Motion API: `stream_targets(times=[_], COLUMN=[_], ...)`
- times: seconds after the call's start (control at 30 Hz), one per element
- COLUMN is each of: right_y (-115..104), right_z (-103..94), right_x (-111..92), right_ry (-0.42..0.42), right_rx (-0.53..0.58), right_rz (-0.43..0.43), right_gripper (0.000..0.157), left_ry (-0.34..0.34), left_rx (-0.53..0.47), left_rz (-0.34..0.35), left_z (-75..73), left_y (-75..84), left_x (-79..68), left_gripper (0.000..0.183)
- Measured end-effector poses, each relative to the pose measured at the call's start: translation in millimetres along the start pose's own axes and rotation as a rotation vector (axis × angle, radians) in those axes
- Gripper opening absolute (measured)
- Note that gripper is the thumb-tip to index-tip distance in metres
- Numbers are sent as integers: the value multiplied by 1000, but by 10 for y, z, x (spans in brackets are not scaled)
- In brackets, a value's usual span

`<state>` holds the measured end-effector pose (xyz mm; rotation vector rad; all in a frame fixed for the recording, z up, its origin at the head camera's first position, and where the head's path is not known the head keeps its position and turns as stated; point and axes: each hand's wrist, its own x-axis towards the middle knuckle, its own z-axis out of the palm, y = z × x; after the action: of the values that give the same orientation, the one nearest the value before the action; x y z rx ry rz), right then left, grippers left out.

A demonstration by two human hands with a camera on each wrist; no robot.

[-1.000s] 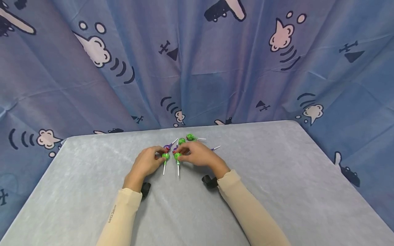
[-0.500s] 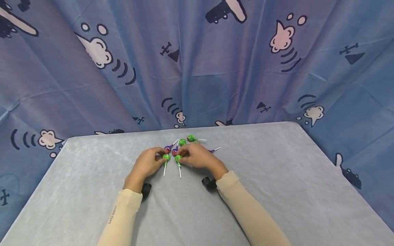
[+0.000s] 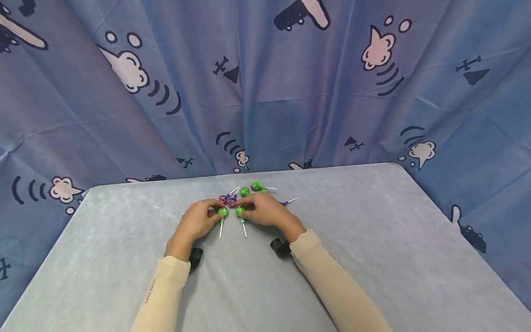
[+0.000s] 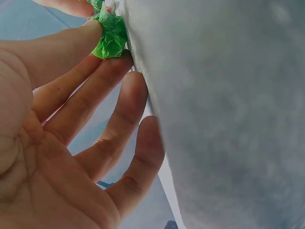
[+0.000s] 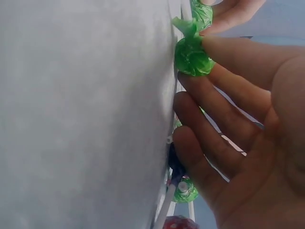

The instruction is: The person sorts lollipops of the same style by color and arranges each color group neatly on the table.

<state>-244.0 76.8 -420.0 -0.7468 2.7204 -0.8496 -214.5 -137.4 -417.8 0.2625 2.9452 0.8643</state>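
Observation:
My left hand (image 3: 200,217) pinches a green-wrapped lollipop (image 4: 113,38) by its head between thumb and fingers. Its white stick points toward me on the grey tabletop. Just to the right, my right hand (image 3: 265,210) holds a second green lollipop (image 5: 193,57) the same way, its stick slanting a little right. Beyond the pair, two purple-and-red lollipops, one at the left (image 3: 222,199) and one at the right (image 3: 232,202), lie side by side with sticks pointing away. Fingertips of my right hand are right at the nearer purple one.
More green lollipops, one bare-sided (image 3: 244,192) and one farther back (image 3: 256,186), lie behind my right hand. A purple lollipop's stick (image 3: 292,200) sticks out past that hand, its head hidden. A patterned blue curtain (image 3: 265,92) hangs behind the table (image 3: 352,258).
The right purple lollipop has shifted left, up against the other purple one. The green lollipop in my right hand has turned, its stick end swinging right. My left hand has hardly moved.

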Motion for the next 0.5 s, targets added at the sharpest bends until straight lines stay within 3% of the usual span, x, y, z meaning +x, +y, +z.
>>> stream_targets(times=[0.5], right_y=[0], right_z=[-14], right_x=[-3], right_ry=[1], right_rx=[-1], right_rz=[-4], right_gripper=[31], left_ry=[3], left_rx=[-8], left_rz=[-2], left_z=[9], left_y=[-14], left_x=[3], left_gripper=[28])
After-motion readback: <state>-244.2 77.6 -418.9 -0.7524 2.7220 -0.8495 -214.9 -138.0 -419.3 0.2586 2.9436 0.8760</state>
